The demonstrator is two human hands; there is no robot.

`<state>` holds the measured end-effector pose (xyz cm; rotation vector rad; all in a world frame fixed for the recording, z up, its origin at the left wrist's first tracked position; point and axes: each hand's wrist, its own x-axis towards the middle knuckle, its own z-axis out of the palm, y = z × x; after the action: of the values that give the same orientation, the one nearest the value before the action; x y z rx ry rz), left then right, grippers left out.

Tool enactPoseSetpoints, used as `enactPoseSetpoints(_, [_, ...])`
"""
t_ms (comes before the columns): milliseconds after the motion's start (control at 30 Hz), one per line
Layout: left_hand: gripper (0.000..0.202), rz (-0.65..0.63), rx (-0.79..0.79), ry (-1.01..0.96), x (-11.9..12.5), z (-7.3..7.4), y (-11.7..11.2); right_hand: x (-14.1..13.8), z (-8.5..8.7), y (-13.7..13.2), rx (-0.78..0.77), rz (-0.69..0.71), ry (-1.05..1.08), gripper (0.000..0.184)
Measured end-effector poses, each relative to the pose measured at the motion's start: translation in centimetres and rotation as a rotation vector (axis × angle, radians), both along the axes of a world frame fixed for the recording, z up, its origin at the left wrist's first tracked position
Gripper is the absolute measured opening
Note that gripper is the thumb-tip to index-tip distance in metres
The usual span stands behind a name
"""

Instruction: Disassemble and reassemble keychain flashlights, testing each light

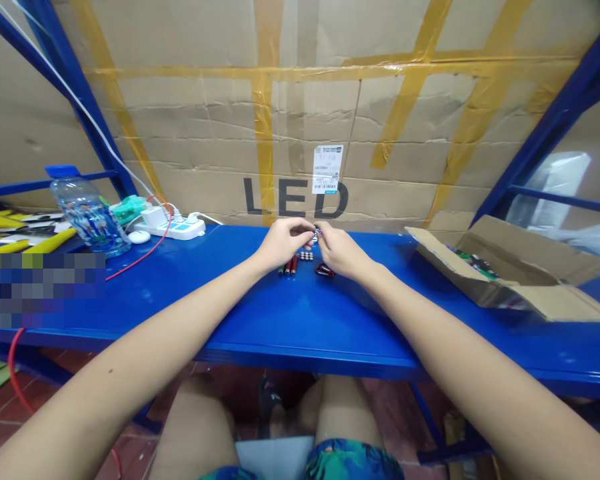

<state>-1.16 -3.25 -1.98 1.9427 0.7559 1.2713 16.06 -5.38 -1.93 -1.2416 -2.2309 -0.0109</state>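
Observation:
My left hand (284, 241) and my right hand (341, 248) meet over the middle of the blue table. Their fingertips are pinched together around a small shiny piece (316, 235), too small and too covered by the fingers to name. Just below my left hand lie several slim tubes (291, 267), red and green with metallic ends, side by side. Between the hands a little cluster of silvery round pieces (307, 256) sits on the table. A small red and black loop (324, 269) lies under my right hand.
An open cardboard box (510, 293) with small items inside stands on the right of the table (300, 320). At left are a water bottle (87, 213), a white power strip (175, 227) and a red cable (150, 252). Taped cardboard (205, 133) closes off the back.

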Motion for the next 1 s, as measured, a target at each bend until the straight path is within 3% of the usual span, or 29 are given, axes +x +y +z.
enactPoseSetpoints(167, [0.012,0.012,-0.075,-0.009,0.5,0.2,-0.5,-0.1,-0.2,0.4,-0.038,0.062,0.145,0.036])
enactPoseSetpoints(300, [0.016,0.041,-0.121,0.036,0.1,0.7,-0.1,0.7,-0.3,1.3,-0.081,0.000,0.200,0.036])
enactPoseSetpoints(433, [0.027,0.213,-0.059,0.098,-1.9,0.9,1.6,2.7,-0.2,2.4,-0.246,-0.161,0.051,0.029])
enactPoseSetpoints(600, [0.016,0.344,-0.095,0.254,-4.4,0.0,3.8,4.3,-0.3,3.0,-0.449,-0.258,-0.249,0.025])
enactPoseSetpoints(700, [0.008,0.384,-0.164,0.319,-5.1,-0.8,4.5,4.2,-0.4,2.8,-0.462,-0.252,-0.291,0.025])
enactPoseSetpoints(833, [0.006,0.429,-0.127,0.394,-5.5,-1.4,5.3,4.0,-0.2,2.4,-0.457,-0.227,-0.298,0.026])
enactPoseSetpoints(1000, [0.005,0.343,-0.211,0.459,-5.5,-1.7,5.7,4.3,0.0,2.5,-0.480,-0.213,-0.279,0.036])
